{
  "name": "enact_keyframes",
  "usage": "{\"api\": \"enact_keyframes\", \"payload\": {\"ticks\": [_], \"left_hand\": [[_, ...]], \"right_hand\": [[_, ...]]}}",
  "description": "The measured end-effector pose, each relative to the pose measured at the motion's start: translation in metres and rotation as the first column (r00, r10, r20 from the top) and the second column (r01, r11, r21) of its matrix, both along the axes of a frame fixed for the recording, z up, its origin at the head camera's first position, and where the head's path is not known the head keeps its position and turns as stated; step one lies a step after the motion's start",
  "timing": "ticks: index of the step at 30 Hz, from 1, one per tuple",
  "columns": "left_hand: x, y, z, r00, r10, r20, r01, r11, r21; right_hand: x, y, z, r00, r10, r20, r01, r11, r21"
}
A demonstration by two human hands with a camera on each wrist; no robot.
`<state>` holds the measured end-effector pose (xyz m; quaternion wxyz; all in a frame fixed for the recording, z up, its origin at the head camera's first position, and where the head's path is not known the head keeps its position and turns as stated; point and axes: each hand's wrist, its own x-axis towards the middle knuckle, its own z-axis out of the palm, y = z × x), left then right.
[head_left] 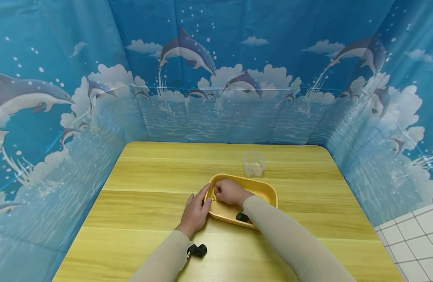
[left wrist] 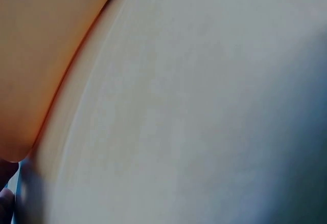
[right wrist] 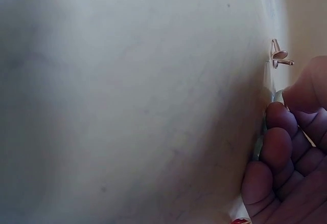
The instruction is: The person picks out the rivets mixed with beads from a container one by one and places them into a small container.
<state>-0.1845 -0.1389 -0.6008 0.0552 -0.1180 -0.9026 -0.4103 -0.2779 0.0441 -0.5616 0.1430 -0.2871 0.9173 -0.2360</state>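
Note:
An orange-yellow tray stands on the table. At its left end my left hand rests against the rim, thumb and fingers stretched out fairly straight. The left wrist view shows the tray's orange side and a bit of the fingers. My right hand is inside the tray near that end, fingers curled in and fingertips down at the floor. Just beyond its thumb lies a small gold-coloured bent-wire piece. Whether thumb and forefinger pinch something is hidden.
Behind the tray stands a small clear plastic box. A bit of something red shows at the bottom edge of the right wrist view. Dolphin-print curtains hang around the wooden table.

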Motion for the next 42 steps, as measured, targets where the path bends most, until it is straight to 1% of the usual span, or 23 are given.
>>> {"api": "enact_keyframes", "payload": {"ticks": [9,19,26,29,37,42], "left_hand": [[0.000,0.000,0.001,1.000,0.004,0.002,-0.004,1.000,-0.007],[0.002,0.001,0.002,1.000,-0.001,0.017,0.001,1.000,-0.005],[0.002,0.001,0.003,1.000,-0.001,0.009,0.001,1.000,-0.005],[0.003,0.001,0.004,1.000,-0.004,0.011,0.004,1.000,-0.011],[0.001,0.001,0.001,1.000,0.009,-0.001,-0.009,1.000,-0.012],[0.001,0.001,0.000,1.000,0.010,0.000,-0.010,1.000,-0.013]], "right_hand": [[-0.001,0.000,0.001,1.000,0.015,-0.025,-0.015,1.000,0.008],[-0.001,0.001,-0.002,1.000,0.017,-0.011,-0.017,1.000,-0.001],[0.000,-0.001,0.005,0.999,0.030,-0.030,-0.029,0.999,0.021],[0.002,-0.002,0.009,0.999,0.029,-0.019,-0.029,0.999,0.030],[0.001,0.001,0.009,0.999,0.044,-0.013,-0.044,0.999,-0.006],[0.001,0.002,0.012,0.999,0.033,0.001,-0.033,0.999,-0.024]]}}
